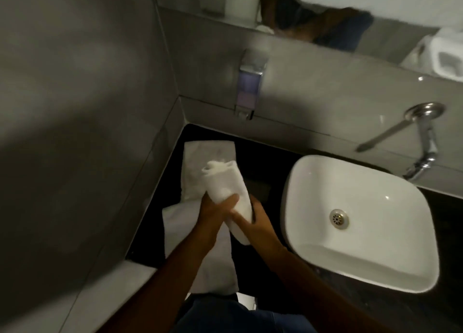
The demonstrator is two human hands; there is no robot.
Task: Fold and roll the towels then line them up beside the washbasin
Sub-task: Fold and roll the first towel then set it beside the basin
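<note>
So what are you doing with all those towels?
A person is rolling a white towel with both hands, the left hand and the right hand wrapped around its lower end. It is held above the dark counter, just left of the white washbasin. More white towel lies flat on the counter underneath, by the wall. No finished roll is lined up beside the basin yet.
</note>
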